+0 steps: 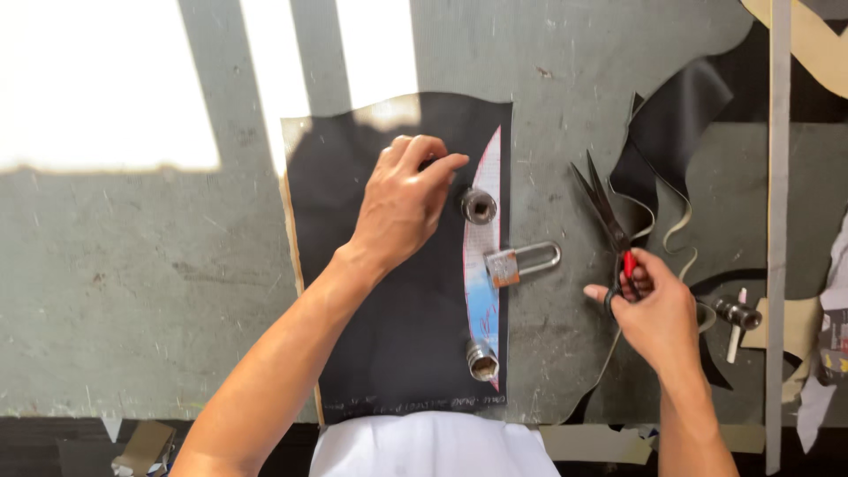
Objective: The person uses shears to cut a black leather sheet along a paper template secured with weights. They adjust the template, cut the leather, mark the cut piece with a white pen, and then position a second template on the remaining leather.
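Observation:
A black sheet of leather-like material (pixel 389 291) lies flat on the grey table (pixel 150 265). My left hand (pixel 402 203) presses down on its upper middle, fingers curled. A curved paper pattern piece (pixel 484 265) lies along the sheet's right side, weighted by two metal sockets (pixel 478 205) (pixel 482 360) and a padlock (pixel 517 262). My right hand (pixel 658 314) grips the red-handled scissors (pixel 608 221) to the right of the sheet; the blades point up and away and are nearly closed.
Black and tan offcuts (pixel 680 132) lie at the right. A long metal ruler (pixel 777 221) runs down the right side, with a small metal tool (pixel 738 314) beside it. Bright sunlight patches (pixel 97 79) cover the far left of the table.

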Demonstrator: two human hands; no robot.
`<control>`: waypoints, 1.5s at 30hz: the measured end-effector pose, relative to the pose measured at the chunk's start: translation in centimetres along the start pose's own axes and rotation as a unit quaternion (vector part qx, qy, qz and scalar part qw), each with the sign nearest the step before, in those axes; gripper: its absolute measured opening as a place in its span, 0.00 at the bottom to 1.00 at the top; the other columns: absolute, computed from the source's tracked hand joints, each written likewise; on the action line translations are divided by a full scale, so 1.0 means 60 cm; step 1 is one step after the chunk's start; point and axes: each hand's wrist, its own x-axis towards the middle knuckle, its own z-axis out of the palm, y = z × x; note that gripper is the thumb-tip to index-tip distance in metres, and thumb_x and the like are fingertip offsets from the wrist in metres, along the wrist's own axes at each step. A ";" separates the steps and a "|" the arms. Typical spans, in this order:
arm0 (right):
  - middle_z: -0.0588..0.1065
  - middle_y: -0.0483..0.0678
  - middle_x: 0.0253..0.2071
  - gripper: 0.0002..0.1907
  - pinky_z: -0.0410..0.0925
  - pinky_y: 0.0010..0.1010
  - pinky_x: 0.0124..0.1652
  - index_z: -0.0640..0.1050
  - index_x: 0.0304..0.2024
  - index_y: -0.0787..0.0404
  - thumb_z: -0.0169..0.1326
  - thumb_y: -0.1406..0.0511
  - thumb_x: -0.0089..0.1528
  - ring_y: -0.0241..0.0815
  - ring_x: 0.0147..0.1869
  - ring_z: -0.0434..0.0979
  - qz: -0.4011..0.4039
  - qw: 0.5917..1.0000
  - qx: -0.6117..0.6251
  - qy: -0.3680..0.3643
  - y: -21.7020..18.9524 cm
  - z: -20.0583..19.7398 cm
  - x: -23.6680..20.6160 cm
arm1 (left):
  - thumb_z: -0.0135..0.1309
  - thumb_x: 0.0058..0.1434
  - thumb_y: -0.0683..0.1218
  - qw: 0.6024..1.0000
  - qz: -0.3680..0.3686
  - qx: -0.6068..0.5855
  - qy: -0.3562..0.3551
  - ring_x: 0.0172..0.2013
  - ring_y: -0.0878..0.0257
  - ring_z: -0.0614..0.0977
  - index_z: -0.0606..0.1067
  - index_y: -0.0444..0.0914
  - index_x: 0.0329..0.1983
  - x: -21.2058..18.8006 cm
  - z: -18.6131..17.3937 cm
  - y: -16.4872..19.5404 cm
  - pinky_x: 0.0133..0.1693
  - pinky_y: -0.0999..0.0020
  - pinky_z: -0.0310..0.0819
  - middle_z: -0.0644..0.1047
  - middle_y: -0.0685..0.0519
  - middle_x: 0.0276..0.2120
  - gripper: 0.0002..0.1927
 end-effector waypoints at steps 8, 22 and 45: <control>0.77 0.46 0.28 0.39 0.71 0.26 0.29 0.77 0.52 0.73 0.72 0.51 0.49 0.35 0.28 0.77 0.061 0.832 0.446 -0.324 -0.054 0.026 -0.041 | 0.59 0.65 0.41 0.994 0.024 0.006 -0.106 0.42 0.55 0.75 0.80 0.43 0.52 0.101 0.047 -0.070 0.42 0.59 0.75 0.73 0.53 0.39 0.12; 0.72 0.42 0.29 0.32 0.68 0.25 0.29 0.76 0.50 0.70 0.62 0.49 0.59 0.33 0.30 0.73 0.140 0.794 0.514 -0.294 -0.199 0.085 -0.021 | 0.62 0.63 0.42 0.995 0.017 0.019 -0.097 0.39 0.60 0.77 0.82 0.46 0.48 0.111 0.050 -0.077 0.35 0.62 0.75 0.74 0.57 0.36 0.11; 0.70 0.43 0.31 0.35 0.68 0.27 0.33 0.72 0.53 0.72 0.59 0.47 0.62 0.33 0.32 0.71 0.140 0.743 0.591 -0.281 -0.224 0.098 -0.038 | 0.62 0.63 0.42 0.996 0.032 0.014 -0.087 0.38 0.60 0.77 0.82 0.46 0.49 0.109 0.047 -0.080 0.34 0.62 0.74 0.73 0.56 0.36 0.12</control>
